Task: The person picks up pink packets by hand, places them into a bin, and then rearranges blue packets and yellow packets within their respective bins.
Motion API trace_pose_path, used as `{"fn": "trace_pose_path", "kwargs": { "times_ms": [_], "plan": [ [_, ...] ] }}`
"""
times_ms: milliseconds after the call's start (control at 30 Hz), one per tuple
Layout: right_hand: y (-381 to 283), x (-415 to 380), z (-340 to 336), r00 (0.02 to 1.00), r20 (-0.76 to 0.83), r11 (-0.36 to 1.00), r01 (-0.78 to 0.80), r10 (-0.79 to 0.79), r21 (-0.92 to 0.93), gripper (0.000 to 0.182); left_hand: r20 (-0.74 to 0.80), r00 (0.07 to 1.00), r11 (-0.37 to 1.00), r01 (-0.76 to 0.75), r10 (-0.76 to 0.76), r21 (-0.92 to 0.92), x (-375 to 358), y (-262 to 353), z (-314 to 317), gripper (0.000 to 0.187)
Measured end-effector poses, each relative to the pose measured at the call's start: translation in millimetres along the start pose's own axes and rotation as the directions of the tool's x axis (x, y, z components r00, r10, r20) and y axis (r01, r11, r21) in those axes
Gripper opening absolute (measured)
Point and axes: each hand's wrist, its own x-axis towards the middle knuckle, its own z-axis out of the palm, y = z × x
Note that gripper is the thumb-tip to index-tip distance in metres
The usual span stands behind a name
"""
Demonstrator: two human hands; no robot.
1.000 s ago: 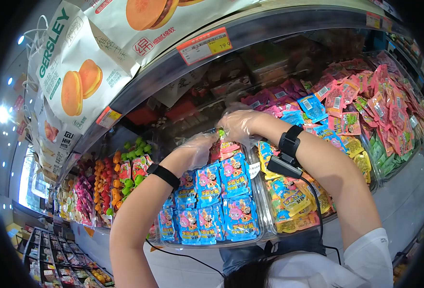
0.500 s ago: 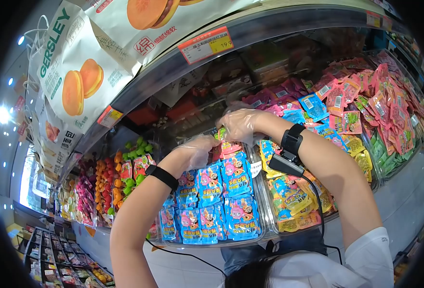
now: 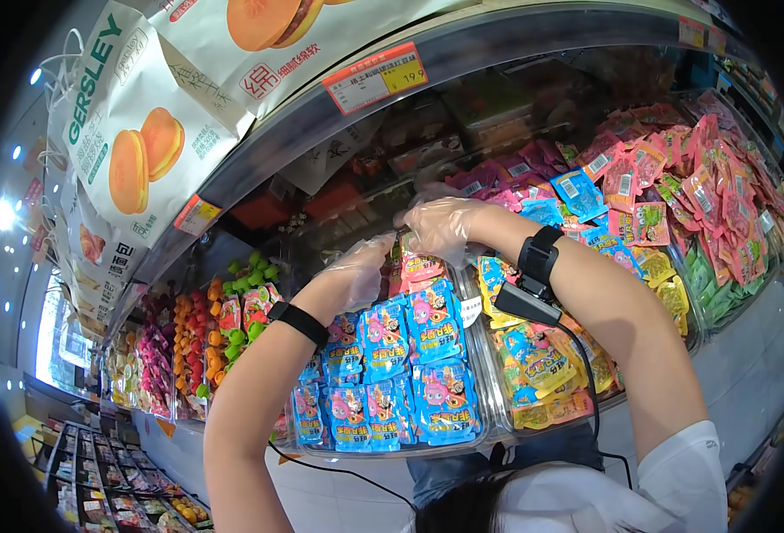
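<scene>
My left hand [image 3: 356,273], in a clear plastic glove, is at the back of a clear bin [image 3: 392,453] with rows of blue candy packets [image 3: 387,338]. My right hand [image 3: 441,229], gloved too, lies just right of it, over pink-red packets [image 3: 421,266] behind the blue ones. The fingers of my right hand are bent around the upper edge of these packets. My left fingertips are close beside the same packets; whether they grip one is hidden by glove and blur.
Yellow packets [image 3: 534,360] fill the bin to the right, with pink packets [image 3: 720,195] beyond. Orange and green candies [image 3: 254,275] stand left. A shelf edge with a price tag [image 3: 376,78] and white bags [image 3: 143,133] overhangs the bins. A black cable [image 3: 594,391] hangs from the right wrist.
My left hand has shifted slightly left and up, away from my right hand. The gap between the hands is wider, and more of the pink-red packets shows.
</scene>
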Motion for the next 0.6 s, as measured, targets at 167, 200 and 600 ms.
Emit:
{"fn": "trace_pose_path", "kwargs": {
  "times_ms": [167, 200, 600],
  "plan": [
    [-6.8, -6.9, -9.1, 0.996, 0.038, 0.992, -0.089, 0.086, 0.094, 0.049, 0.135, 0.967, 0.863, -0.253, 0.216, 0.436, 50.8, -23.2, -35.6, 0.038],
    [-6.7, -6.8, -8.7, 0.996, 0.038, 0.992, -0.089, 0.086, 0.094, 0.049, 0.107, 0.982, 0.917, -0.181, 0.153, 0.355, 33.0, -14.6, -20.4, 0.038],
    [-4.5, -6.0, -5.3, 0.992, 0.030, 0.979, -0.129, 0.125, 0.158, 0.049, 0.097, 0.969, 0.865, -0.245, 0.225, 0.437, 59.2, -27.0, -40.6, 0.034]
  ]
}}
